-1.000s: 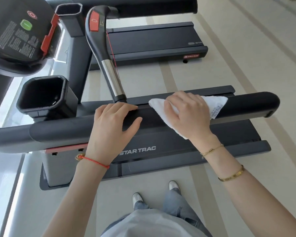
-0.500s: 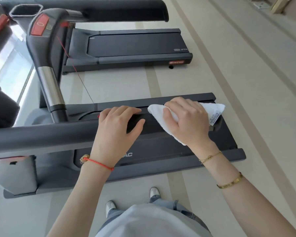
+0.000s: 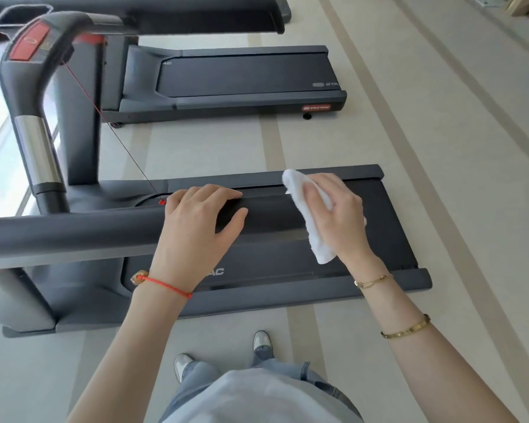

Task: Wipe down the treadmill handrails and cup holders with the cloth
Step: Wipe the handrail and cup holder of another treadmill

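The dark grey near handrail (image 3: pixel 74 236) runs in from the left edge. My left hand (image 3: pixel 199 230) lies on top of it, fingers over the far side, thumb spread. To its right, my right hand (image 3: pixel 339 218) presses a white cloth (image 3: pixel 309 221) over the rail's end, which is hidden beneath; the cloth's lower end hangs free. A cup holder (image 3: pixel 19 13) shows at the top left, partly cut off.
The centre grip (image 3: pixel 37 148), with a silver section and a red button, rises at left, and a red safety cord (image 3: pixel 113 123) runs down to a clip. The treadmill deck (image 3: pixel 388 239) lies below. A second treadmill (image 3: pixel 245 77) stands behind. My shoes (image 3: pixel 261 340) are on the floor.
My right hand has slid the cloth rightwards along the rail, away from my left hand. The cloth now hangs on the hand's left. The view swung right, losing the console and the nearer cup holder.
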